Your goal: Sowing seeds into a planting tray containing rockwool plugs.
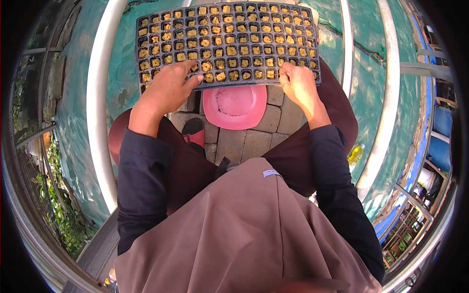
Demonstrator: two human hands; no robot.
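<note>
A black plastic seedling tray (205,87) spans the space in front of me, near my knees. Its many square cells hold tan, crumbly-looking plugs, such as the foam-like plug (220,76) in the nearest row. My left hand (169,86) rests over the tray's near left part, thumb and forefinger spread around a cell, with nothing visible between them. At the near right, my right hand (298,82) has its fingertips pinched together over the front row. A thin, stick-like piece (276,74) pokes from that pinch towards a plug; its details are too small to tell.
Below the tray's near edge, a pink plastic basin (234,110) sits on stone pavers (231,144). White pipes (104,91) stand on both sides over green sheeting (373,128). A bottle of yellow liquid (355,155) lies beyond my right knee. My sandalled foot (194,135) is left of the basin.
</note>
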